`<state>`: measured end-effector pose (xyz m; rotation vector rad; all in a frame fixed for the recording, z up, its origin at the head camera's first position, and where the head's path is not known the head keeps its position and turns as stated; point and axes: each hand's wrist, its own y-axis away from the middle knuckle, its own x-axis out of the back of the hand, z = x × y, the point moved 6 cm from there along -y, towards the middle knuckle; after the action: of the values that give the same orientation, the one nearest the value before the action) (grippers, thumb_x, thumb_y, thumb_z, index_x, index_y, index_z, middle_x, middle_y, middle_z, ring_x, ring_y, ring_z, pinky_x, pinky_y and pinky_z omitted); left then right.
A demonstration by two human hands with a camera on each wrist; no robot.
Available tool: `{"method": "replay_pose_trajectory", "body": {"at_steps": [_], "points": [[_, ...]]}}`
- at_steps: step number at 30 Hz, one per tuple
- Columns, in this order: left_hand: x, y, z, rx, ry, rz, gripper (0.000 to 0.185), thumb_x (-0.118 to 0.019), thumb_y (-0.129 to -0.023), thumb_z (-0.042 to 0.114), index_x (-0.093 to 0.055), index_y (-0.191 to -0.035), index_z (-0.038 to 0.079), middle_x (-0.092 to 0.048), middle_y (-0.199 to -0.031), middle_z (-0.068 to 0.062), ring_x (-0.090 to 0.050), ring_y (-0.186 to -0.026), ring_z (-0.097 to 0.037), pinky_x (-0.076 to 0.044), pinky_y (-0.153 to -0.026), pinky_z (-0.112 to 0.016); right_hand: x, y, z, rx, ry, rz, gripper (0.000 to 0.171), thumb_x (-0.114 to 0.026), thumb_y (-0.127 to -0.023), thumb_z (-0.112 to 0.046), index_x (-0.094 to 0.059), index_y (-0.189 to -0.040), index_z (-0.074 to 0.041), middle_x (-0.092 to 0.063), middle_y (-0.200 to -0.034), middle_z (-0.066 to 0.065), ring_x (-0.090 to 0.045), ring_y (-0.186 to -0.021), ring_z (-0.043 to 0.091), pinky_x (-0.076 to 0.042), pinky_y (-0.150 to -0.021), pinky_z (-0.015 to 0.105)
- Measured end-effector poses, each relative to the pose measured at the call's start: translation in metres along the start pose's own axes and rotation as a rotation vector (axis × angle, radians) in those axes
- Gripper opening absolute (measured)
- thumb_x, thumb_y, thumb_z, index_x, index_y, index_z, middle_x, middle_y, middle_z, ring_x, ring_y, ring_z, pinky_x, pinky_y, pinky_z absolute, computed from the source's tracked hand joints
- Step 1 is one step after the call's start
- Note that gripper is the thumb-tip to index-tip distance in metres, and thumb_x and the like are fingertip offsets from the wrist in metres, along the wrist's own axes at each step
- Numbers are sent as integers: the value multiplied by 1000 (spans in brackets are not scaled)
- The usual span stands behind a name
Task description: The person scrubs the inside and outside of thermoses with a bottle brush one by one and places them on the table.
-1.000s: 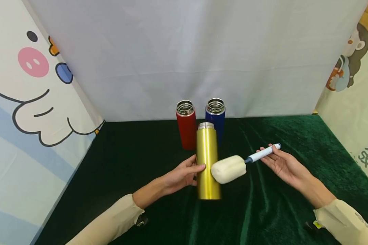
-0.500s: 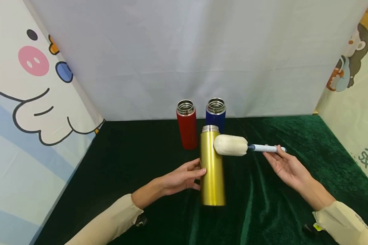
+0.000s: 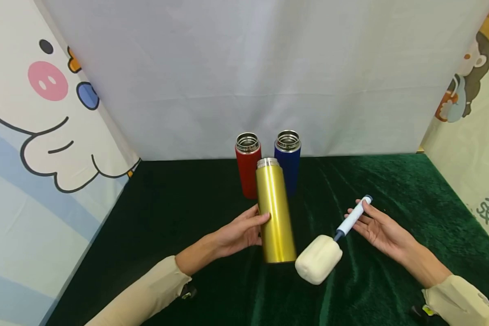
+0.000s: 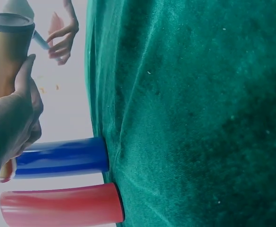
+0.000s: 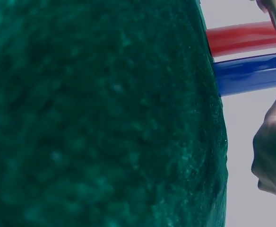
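Green velvet cloth (image 3: 391, 190) fills most of both wrist views, while only the head view shows the whole layout. There the left hand (image 3: 240, 231) curls its fingers and thumb around the gold flask (image 3: 272, 213), held upright and slightly tilted; beyond that hand stand the red flask (image 3: 247, 165) and blue flask (image 3: 287, 160), touching side by side. The right hand (image 3: 376, 226) holds the sponge brush (image 3: 330, 249) by its handle across loosely curled fingers, foam head hanging low just beside the gold flask's base. The left wrist view shows the gold flask's open rim; the right wrist view cuts off all but a sliver of hand, brush unseen.
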<state>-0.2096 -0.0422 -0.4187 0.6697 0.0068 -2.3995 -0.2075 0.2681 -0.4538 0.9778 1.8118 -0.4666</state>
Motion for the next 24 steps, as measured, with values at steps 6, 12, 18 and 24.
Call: {"method": "replay_pose_trajectory", "body": {"at_steps": [6,12,18,24], "points": [[-1,0,-4,31,-19,-14,58,-49,-107,32,-24,-156,10,-57,-130,-1,-59,-118,-16,-54,-98,-40,-1,-3,-5,11,-75,55,35,-31,-113,-23,-61,-124,-10,-66,-123,15,-68,-119,27,-53,-106,31],[-1,2,-8,63,-94,-12,78,-70,-95,38,-26,-153,10,-56,-131,-2,-61,-119,-17,-53,-103,-44,-10,-8,-14,73,-293,73,23,-40,-111,-18,-57,-121,-6,-64,-130,22,-65,-124,34,-45,-115,35],[-2,7,-10,74,-150,40,73,-64,-99,30,-22,-157,15,-49,-144,-10,-58,-126,-20,-48,-111,-51,-19,-11,-20,116,-396,-18,28,-35,-111,-17,-54,-121,1,-62,-133,27,-61,-128,41,-40,-120,40],[3,15,-5,-32,-89,100,71,-64,-100,29,-22,-156,16,-49,-140,-6,-56,-126,-20,-46,-112,-53,-13,-8,-20,98,-371,17,22,-38,-111,-19,-51,-123,-7,-62,-131,23,-61,-127,39,-39,-120,41]]}}
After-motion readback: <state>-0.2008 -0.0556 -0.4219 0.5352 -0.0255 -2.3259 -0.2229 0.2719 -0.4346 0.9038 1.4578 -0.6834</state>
